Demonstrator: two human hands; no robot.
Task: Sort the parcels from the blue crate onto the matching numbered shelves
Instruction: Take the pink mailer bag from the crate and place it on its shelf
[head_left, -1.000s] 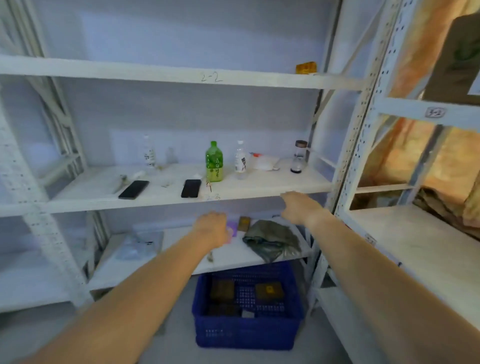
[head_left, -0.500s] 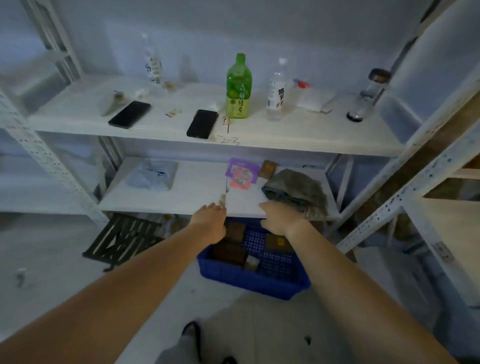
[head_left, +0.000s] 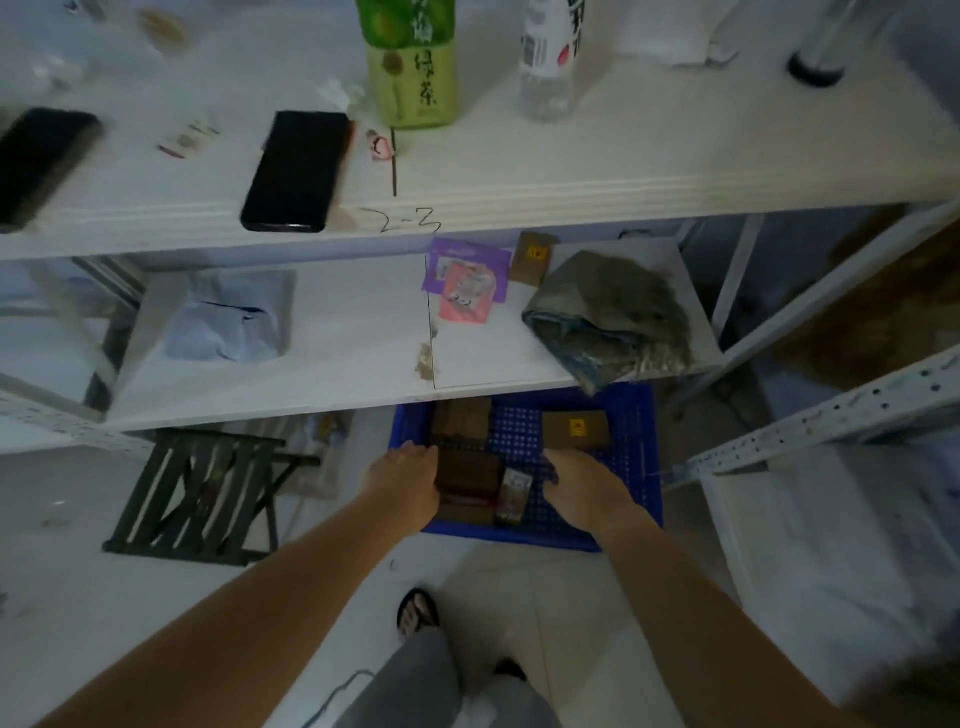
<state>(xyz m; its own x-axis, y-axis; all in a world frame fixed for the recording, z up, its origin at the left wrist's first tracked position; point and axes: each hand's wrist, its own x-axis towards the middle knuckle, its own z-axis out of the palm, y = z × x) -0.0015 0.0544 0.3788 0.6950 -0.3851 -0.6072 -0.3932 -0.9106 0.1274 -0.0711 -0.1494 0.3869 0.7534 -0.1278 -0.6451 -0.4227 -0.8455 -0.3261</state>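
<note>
Blue crate (head_left: 631, 415): stood on the floor, its far part tucked beneath the front edge of the lowest shelf (head_left: 337, 364).
Left hand (head_left: 402, 486): reached into the crate's near-left corner, fingers extended and lying flat against the left side of a dark brown parcel (head_left: 465, 480); no closed hold could be made out.
Right hand (head_left: 584, 486): lay inside the crate toward its near-right side, fingers spread and pointing down, just beside a small printed packet (head_left: 513, 496); nothing seemed held, though the fingertips were hard to read.
Other parcels in the crate: a second dark parcel (head_left: 462, 421) at the far-left corner, and a tan box with a yellow sticker (head_left: 575, 428) by the far edge.
Lowest shelf: a purple and pink packet (head_left: 465, 280), a small tan box (head_left: 532, 257) and a crumpled grey-green bag (head_left: 608, 312) lay toward the right end, a pale bag (head_left: 228, 322) toward the left.
Shelf marked 2-3 (head_left: 623, 171): carried two black phones (head_left: 296, 169), a green bottle (head_left: 413, 62) and a clear bottle (head_left: 550, 57).
</note>
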